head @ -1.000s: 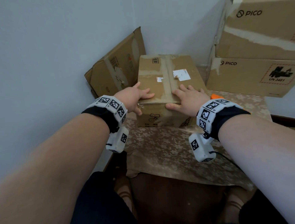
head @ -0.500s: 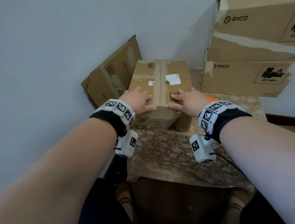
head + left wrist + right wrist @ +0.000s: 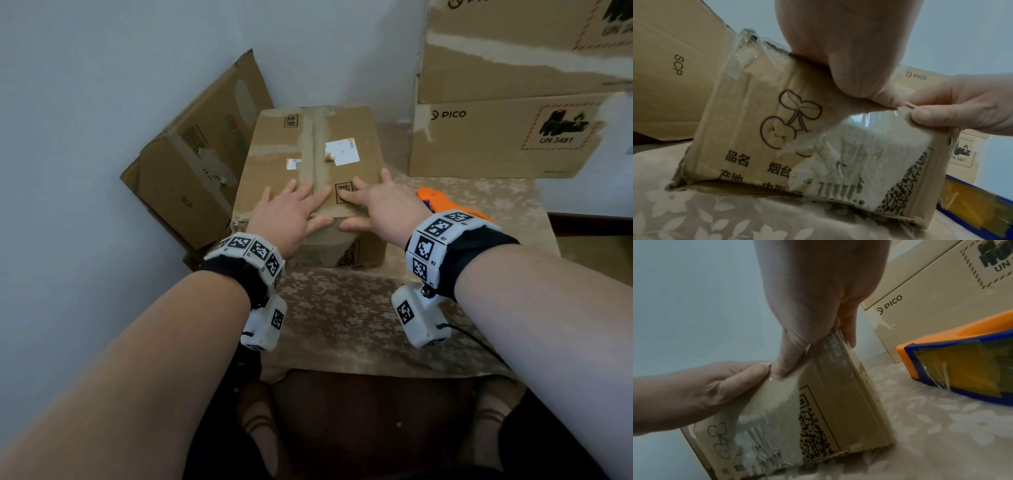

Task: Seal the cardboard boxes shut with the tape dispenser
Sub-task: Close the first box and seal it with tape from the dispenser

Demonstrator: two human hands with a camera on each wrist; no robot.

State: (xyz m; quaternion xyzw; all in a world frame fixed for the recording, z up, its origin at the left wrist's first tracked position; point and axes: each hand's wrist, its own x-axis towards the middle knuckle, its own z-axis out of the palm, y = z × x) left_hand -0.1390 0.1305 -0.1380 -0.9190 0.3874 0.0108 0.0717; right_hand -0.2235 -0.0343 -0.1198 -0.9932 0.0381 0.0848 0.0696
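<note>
A small worn cardboard box (image 3: 308,150) with an old taped centre seam sits on the table. My left hand (image 3: 291,212) and right hand (image 3: 380,205) lie flat on its top at the near edge, either side of the seam. Both thumbs hang over onto the front face and almost meet. The left wrist view shows the box front (image 3: 756,129) with a cherry drawing and clear tape, under the left hand (image 3: 849,48). The orange and blue tape dispenser (image 3: 435,198) lies on the table right of the box, partly hidden by my right wrist. It shows plainly in the right wrist view (image 3: 962,369).
A bigger brown box (image 3: 191,178) leans against the wall at the left. Two stacked PICO boxes (image 3: 496,137) stand at the back right. The table (image 3: 342,325) wears a floral cloth, and its front edge lies just below my wrists.
Both hands have slid inward along the box's near edge, from its sides toward the centre seam. The box has shifted slightly on the cloth.
</note>
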